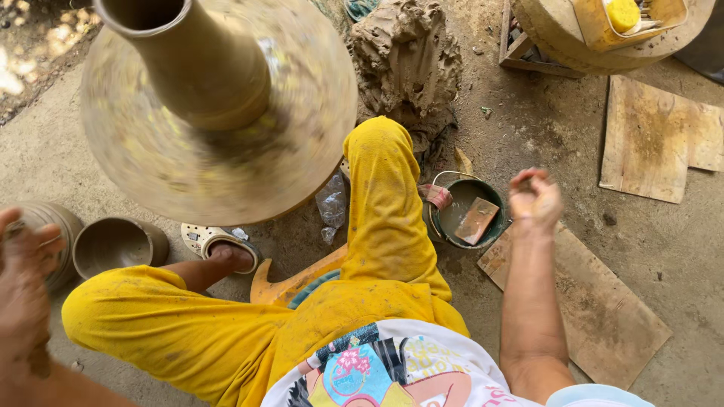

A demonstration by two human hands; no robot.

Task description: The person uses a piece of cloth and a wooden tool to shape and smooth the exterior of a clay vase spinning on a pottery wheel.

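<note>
Vase [197, 64] top cropped (wheel [219, 143] blurred), right hand [535, 200] clenched.

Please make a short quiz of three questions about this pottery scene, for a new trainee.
1. True or false: the tall brown clay vessel stands on the blurred round potter's wheel.
2. What lies inside the dark green round bucket? A) a flat brownish piece B) a yellow sponge C) a shoe
3. Which hand is raised beside the bucket, fingers curled?

Key: 1 true. 2 A, the flat brownish piece leans in the murky water. 3 the right hand; the left hand is near the small brown clay pot.
</note>
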